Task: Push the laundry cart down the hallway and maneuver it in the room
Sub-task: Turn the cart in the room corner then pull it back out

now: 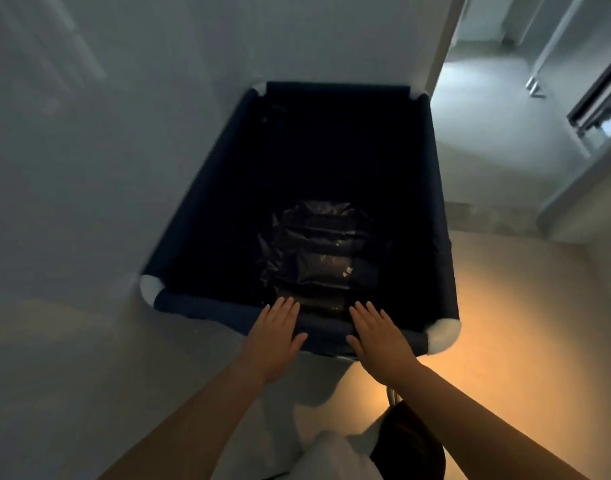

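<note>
Floor: pale, smooth floor (498, 306) along the right side of the frame, lit warm yellow at lower right and cooler grey further up.
Wall: a plain white wall (89, 168) fills the left half of the frame, dim and shadowed.
Doorway: at upper right an opening (487, 57) leads on to a brighter stretch of floor, with a pale door frame edge just beside the cart's far right corner.
Light: the whole spot is dim; detail inside the cart is hard to make out.
Laundry cart: the laundry cart (200, 188) sits in the centre of the frame, a deep dark blue fabric bin with white rounded corners, its left side close against the wall.
Inside the cart: a crumpled black plastic bag (317, 251) lies at the bottom, toward the near end.
Left hand: the left hand (278, 329) lies flat on the near rim, fingers stretched and slightly spread, not curled around the rail.
Right hand: the right hand (376, 332) lies flat on the same rim, just right of the left, fingers likewise extended.
Hands to cart: both palms touch the near edge, set apart from each other, nearer the right corner than the left.
</note>
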### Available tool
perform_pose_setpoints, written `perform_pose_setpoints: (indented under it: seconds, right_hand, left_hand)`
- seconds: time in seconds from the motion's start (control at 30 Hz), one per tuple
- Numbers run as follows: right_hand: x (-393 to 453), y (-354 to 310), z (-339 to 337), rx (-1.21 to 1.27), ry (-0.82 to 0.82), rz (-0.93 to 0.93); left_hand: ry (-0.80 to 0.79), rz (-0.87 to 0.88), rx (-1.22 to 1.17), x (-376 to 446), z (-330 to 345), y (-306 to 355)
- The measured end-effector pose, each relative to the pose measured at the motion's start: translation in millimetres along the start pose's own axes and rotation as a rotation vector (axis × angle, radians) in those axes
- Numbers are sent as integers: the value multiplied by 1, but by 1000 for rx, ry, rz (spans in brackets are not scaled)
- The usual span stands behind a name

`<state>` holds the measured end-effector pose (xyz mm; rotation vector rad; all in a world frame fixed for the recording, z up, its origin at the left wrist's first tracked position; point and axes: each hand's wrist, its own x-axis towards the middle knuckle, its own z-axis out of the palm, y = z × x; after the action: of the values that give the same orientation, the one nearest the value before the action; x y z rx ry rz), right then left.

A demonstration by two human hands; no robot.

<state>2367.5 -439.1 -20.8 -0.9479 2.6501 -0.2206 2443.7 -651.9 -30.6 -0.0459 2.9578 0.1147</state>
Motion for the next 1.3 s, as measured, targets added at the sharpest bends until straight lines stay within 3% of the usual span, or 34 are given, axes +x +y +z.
perform_pose_setpoints:
  seconds: [0.13, 0.5, 0.7, 1.03, 1.3]
  right_hand:
    - [-32, -10, 14, -38, 127, 91]
    - [-28, -21, 23, -231, 86, 203]
    - [-4, -9, 10, -206, 39, 326]
    - [-4, -8, 13, -190, 66, 310]
    - [-7, 7, 7, -205, 22, 112]
  left_hand:
    - [11, 45, -1, -14, 5, -12]
    - [-1, 43, 59, -12, 8, -22]
    - [-55, 53, 41, 7, 2, -11]
    - [-20, 39, 59, 8, 10, -12]
    - [15, -10, -4, 8, 12, -9]
